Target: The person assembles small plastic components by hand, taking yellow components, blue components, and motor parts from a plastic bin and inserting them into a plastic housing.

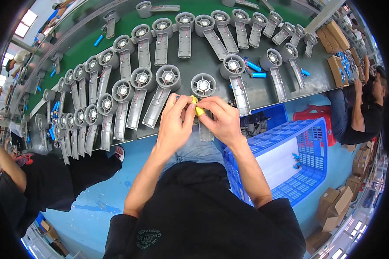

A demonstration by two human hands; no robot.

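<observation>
My left hand [175, 120] and my right hand [223, 121] meet at the table's near edge, fingertips pinched together. Between them is a small yellow strip [199, 111], which may be tape; the fingers hide part of it. Directly beneath lies a grey handheld-fan housing [203, 85], its round head toward the far side. The handle [206, 133] shows below my fingers, and its middle is covered by them. Another grey fan housing [168, 77] lies just left of my left hand, and one more [234, 64] is to the right.
Rows of similar housings [185, 36] cover the dark table. Blue cylindrical cells [258, 75] lie at right. A blue crate [285, 200] and a red stool [313, 113] stand on the floor at right. People sit at both sides; cardboard boxes [335, 207] stand far right.
</observation>
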